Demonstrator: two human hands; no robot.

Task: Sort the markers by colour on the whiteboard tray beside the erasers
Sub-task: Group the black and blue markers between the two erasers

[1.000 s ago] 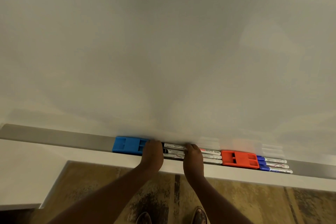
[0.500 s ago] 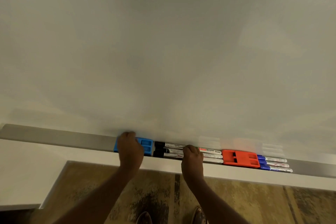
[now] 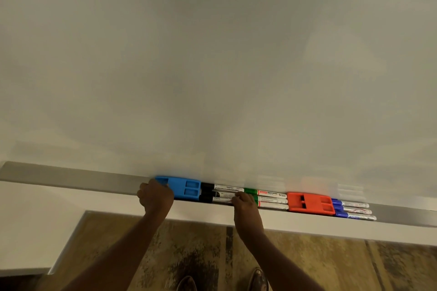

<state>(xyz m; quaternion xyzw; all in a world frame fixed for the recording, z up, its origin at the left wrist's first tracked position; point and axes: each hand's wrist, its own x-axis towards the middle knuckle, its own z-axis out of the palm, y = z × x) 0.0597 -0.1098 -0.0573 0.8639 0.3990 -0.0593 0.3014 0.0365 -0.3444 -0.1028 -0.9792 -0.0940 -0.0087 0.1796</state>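
A long metal whiteboard tray (image 3: 71,178) runs across the view. From left to right it holds a blue eraser (image 3: 186,188), three black-capped markers (image 3: 212,192), three green-capped markers (image 3: 269,199), a red eraser (image 3: 309,203) and three blue-capped markers (image 3: 351,209). My left hand (image 3: 155,197) grips the left end of the blue eraser with curled fingers. My right hand (image 3: 244,204) has its fingers curled over the right ends of the black markers, where they meet the green caps. It hides the lower green caps in part.
The whiteboard (image 3: 212,66) fills the view above the tray. A white ledge (image 3: 331,228) runs below the tray, with patterned floor (image 3: 201,250) and my two shoes beneath. Bare tray stretches left of the blue eraser and right of the blue-capped markers.
My left hand slid from the black markers' caps to the blue eraser's left end. The eraser shifted right against the black caps. My right hand drew back a little, showing the green caps.
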